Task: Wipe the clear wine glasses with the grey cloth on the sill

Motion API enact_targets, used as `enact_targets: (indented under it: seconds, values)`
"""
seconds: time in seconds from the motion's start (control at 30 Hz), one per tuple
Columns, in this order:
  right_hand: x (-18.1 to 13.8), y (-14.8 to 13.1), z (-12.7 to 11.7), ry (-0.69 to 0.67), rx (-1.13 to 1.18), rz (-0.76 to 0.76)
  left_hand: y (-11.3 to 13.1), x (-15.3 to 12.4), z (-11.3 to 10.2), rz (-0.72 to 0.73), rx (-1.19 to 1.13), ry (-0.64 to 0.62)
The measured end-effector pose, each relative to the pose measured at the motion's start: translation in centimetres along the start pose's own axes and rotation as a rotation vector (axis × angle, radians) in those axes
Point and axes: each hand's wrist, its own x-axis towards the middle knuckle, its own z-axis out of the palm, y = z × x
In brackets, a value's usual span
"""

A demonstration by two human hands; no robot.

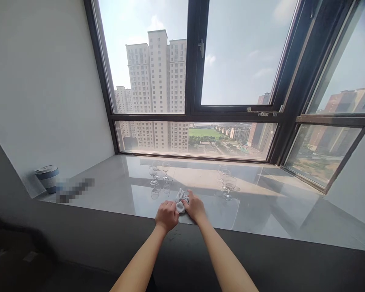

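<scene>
A crumpled light grey cloth (180,206) is bunched between my two hands, over the front edge of the window sill. My left hand (167,215) is closed against the cloth's left side with its fingers curled. From the right, my right hand (195,206) grips the cloth, its index finger reaching along the top. Whether anything is wrapped inside the cloth is hidden. Beyond my left hand stand two clear stemmed glasses, a nearer glass (153,174) and a farther glass (166,168). To the right are a front stemmed glass (229,185) and a rear glass (222,172), partly overlapping.
The glossy grey tiled sill (109,190) ends in a front edge just under my hands. A blue and white container (48,179) stands at the far left by the wall, beside a blurred-out patch. Dark-framed windows (197,117) rise behind the glasses.
</scene>
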Motion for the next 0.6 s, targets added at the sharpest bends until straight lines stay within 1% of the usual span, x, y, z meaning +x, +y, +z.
enact_targets:
  seconds: [0.27,0.6]
  values:
    - [-0.01,-0.03,-0.12,-0.002,0.000,-0.002,-0.10,-0.02,0.15,0.000,0.007,-0.014]
    - [-0.01,0.02,-0.02,0.010,0.002,-0.009,-0.13,-0.05,0.26,0.001,0.000,0.002]
